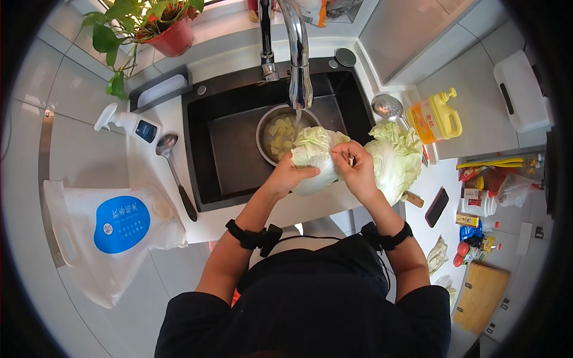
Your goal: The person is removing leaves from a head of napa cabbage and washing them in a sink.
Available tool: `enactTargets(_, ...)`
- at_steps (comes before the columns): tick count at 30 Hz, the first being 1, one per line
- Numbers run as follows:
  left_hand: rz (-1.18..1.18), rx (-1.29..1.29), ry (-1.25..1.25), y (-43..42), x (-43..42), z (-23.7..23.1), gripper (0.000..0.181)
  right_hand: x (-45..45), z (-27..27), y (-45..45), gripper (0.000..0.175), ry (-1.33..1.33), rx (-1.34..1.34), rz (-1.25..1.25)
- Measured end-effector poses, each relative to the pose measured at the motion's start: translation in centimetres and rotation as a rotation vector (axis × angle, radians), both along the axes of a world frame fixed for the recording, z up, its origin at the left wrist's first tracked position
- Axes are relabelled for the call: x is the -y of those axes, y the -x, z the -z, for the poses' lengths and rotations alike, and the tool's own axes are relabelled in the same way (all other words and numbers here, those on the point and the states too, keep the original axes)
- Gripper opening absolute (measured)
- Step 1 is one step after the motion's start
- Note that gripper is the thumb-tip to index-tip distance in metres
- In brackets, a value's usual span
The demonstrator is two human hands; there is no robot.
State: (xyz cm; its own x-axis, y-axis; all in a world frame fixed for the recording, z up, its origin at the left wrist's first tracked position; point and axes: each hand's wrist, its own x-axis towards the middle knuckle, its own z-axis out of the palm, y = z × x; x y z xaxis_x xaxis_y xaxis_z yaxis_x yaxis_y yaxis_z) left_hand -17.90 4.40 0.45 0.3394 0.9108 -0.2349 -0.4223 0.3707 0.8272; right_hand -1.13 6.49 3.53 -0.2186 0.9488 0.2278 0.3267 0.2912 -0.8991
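Observation:
My left hand (286, 175) grips a pale green cabbage (314, 156) at the front rim of the black sink (233, 179), thumb across its near side. At the cabbage's right side is my right hand (356, 168), its thumb and forefinger pinched together; whether they hold a bit of leaf is hard to tell. Water runs from the chrome faucet (300, 85) into a metal pot (259, 142) in the sink. Pale yellow chunks (280, 134) lie in the pot's water. A second leafy cabbage (396, 159) rests on the counter just right of my right hand.
A spray bottle (134, 125), a metal ladle (174, 165) and a printed white bag (76, 201) are left of the sink. On the right are a skimmer (387, 107), a yellow detergent jug (436, 117), a wooden handle (415, 199), a phone (437, 207) and a cutting board (481, 295).

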Motion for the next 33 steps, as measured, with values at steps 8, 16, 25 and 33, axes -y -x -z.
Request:
enactTargets(8, 0.024, -0.087, -0.005, 1.1, -0.1, 1.2, 0.033, -1.2, 1.1, 0.6, 0.007, -0.162, 0.218, -0.068)
enactTargets(16, -0.356, -0.057, 0.151, 9.0, 2.0, 0.4, 0.037, -10.4, 9.0, -3.2, 0.020, 0.171, 0.105, 0.418)
enactTargets(25, -0.760, 0.000, 0.255, 13.5, 4.7, 2.6, 0.042, -14.8, 13.0, -1.6, 0.022, 0.292, 0.497, 0.452)
enactTargets(33, -0.827, 0.028, 0.344, 13.3, 5.8, 3.2, 0.043, -12.1, 14.8, 1.9, 0.045, 1.008, 0.145, 0.019)
